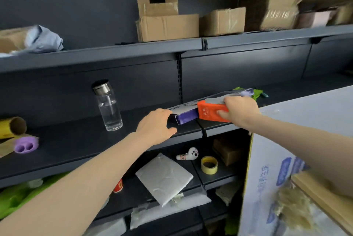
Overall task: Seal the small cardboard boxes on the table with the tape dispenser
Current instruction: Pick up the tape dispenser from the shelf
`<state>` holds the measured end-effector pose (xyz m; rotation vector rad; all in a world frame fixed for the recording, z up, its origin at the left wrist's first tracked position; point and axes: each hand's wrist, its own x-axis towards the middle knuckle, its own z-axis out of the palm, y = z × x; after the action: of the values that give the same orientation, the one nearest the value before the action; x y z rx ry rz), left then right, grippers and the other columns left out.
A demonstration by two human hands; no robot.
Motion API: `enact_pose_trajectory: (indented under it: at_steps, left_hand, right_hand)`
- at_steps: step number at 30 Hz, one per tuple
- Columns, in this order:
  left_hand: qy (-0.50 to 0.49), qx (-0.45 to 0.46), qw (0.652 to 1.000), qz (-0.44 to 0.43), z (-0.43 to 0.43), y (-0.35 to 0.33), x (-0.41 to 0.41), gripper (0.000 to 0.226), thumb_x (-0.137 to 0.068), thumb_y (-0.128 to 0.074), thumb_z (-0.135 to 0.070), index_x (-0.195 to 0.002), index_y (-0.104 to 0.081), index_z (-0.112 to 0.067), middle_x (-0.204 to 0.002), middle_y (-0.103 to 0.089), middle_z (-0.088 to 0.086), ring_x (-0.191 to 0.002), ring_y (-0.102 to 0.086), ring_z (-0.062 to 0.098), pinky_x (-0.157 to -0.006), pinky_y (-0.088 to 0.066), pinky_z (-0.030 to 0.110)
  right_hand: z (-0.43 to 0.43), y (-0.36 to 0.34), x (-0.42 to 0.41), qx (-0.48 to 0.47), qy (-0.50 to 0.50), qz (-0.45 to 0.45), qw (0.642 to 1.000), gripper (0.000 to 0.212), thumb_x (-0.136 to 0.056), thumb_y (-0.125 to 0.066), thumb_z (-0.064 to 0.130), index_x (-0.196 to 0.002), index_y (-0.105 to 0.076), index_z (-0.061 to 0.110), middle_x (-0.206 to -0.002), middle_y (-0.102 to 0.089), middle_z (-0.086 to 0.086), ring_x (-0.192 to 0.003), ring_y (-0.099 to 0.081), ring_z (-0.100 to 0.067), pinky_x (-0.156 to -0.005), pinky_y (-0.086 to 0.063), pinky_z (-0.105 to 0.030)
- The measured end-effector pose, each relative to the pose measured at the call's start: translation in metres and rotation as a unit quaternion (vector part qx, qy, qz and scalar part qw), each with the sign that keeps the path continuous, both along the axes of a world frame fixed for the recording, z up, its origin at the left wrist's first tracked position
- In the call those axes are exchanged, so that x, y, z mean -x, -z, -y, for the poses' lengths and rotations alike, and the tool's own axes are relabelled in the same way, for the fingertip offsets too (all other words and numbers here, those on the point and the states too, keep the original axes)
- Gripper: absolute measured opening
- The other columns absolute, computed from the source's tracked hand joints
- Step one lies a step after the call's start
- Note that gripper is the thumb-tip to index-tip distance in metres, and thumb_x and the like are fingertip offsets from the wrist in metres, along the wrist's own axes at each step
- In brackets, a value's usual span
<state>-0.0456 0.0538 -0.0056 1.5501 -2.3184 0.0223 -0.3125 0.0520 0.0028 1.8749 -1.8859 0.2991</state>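
A long flat purple-and-white box (188, 116) lies on the dark middle shelf (76, 144). My left hand (155, 124) rests on the shelf against the box's near left end, fingers curled around its corner. My right hand (239, 110) grips an orange tape dispenser (209, 112) pressed against the top and front of the box near its middle. The box's far right end shows behind my right hand. Several brown cardboard boxes (168, 27) stand on the upper shelf.
A glass water bottle (108, 105) stands left of my left hand. A purple holder (26, 145) and a cardboard tube (13, 126) lie far left. Below are a yellow tape roll (209, 165) and a silver mailer (164, 177). A large white carton (286, 159) sits at the right.
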Motion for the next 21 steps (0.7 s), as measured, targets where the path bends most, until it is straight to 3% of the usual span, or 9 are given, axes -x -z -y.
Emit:
enact_pose_trajectory:
  at_steps: [8,12,15,18,21]
  left_hand:
    - [0.022,-0.017,1.0,-0.003,-0.041,0.004,0.005,0.058,-0.082,-0.062,-0.039,-0.136,-0.045,-0.022,-0.134,-0.052,0.001,-0.119,-0.053,0.023,-0.091,-0.049,0.038]
    - [0.029,0.004,1.0,-0.012,-0.048,0.006,0.001,0.054,-0.082,-0.063,-0.038,-0.131,-0.048,-0.02,-0.13,-0.055,0.001,-0.115,-0.054,0.022,-0.085,-0.049,0.036]
    - [0.031,0.067,0.997,-0.017,-0.045,0.008,-0.003,0.052,-0.083,-0.064,-0.036,-0.13,-0.048,-0.02,-0.129,-0.054,-0.001,-0.114,-0.054,0.021,-0.081,-0.044,0.032]
    - [0.045,0.168,0.985,0.001,-0.031,0.009,-0.003,0.062,-0.083,-0.068,-0.035,-0.137,-0.043,-0.017,-0.136,-0.051,0.0,-0.123,-0.049,0.021,-0.096,-0.042,0.033]
    - [0.04,0.205,0.974,0.092,-0.006,0.012,0.006,0.068,-0.085,-0.067,-0.039,-0.141,-0.037,-0.016,-0.141,-0.047,0.0,-0.132,-0.042,0.021,-0.11,-0.03,0.039]
  right_hand:
    - [-0.058,-0.001,-0.02,0.004,0.054,0.007,0.998,0.035,-0.092,-0.051,0.05,-0.097,-0.058,0.017,-0.098,-0.068,-0.005,-0.087,-0.064,-0.025,-0.064,-0.041,-0.03]
    - [-0.063,-0.002,-0.025,0.027,0.055,0.02,0.998,0.034,-0.092,-0.054,0.05,-0.098,-0.057,0.017,-0.098,-0.069,-0.005,-0.085,-0.065,-0.025,-0.064,-0.039,-0.029]
    - [-0.058,-0.004,-0.027,0.042,0.038,0.0,0.998,0.038,-0.092,-0.052,0.052,-0.107,-0.058,0.017,-0.1,-0.07,-0.004,-0.088,-0.065,-0.024,-0.073,-0.045,-0.032]
    - [-0.045,-0.006,-0.029,0.051,0.018,0.006,0.999,0.041,-0.092,-0.051,0.054,-0.111,-0.058,0.018,-0.102,-0.07,-0.003,-0.091,-0.066,-0.023,-0.081,-0.049,-0.034]
    - [-0.026,-0.004,-0.029,0.059,-0.014,0.016,0.998,0.041,-0.092,-0.05,0.054,-0.109,-0.057,0.018,-0.1,-0.07,-0.003,-0.089,-0.065,-0.024,-0.08,-0.049,-0.034]
